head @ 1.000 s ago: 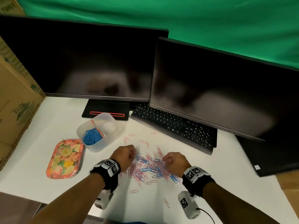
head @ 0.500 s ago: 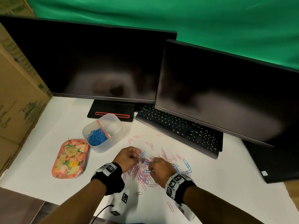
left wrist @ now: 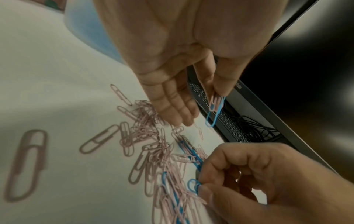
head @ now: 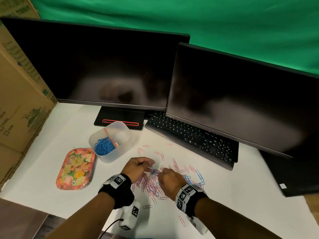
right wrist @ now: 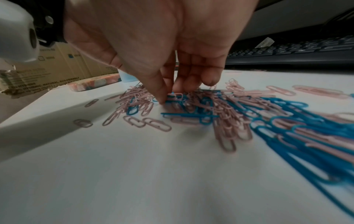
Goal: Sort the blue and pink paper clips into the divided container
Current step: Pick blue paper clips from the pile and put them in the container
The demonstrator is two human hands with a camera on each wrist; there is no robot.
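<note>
A mixed pile of pink and blue paper clips (head: pixel 155 185) lies on the white table in front of me. The translucent divided container (head: pixel 126 144) stands behind it to the left; blue clips (head: pixel 103 146) fill its left compartment and the right one looks empty. My left hand (head: pixel 148 167) is raised a little over the pile's far left edge. In the left wrist view its thumb and forefinger (left wrist: pixel 218 95) pinch a blue clip (left wrist: pixel 212 119) together with a pink one. My right hand (head: pixel 160 175) reaches down into the pile (right wrist: pixel 220 109) and pinches a blue clip (left wrist: pixel 193 184) lying there.
Two dark monitors (head: pixel 103 69) and a black keyboard (head: pixel 193 137) close off the back. A floral tray (head: pixel 76 169) lies left of the container, with a cardboard box (head: pixel 19 100) beyond it. Loose pink clips (head: pixel 182 221) are scattered toward the table's front edge.
My right hand has moved left across the pile to just beside my left hand. My left hand has lifted slightly, now with a blue and a pink clip in its fingertips.
</note>
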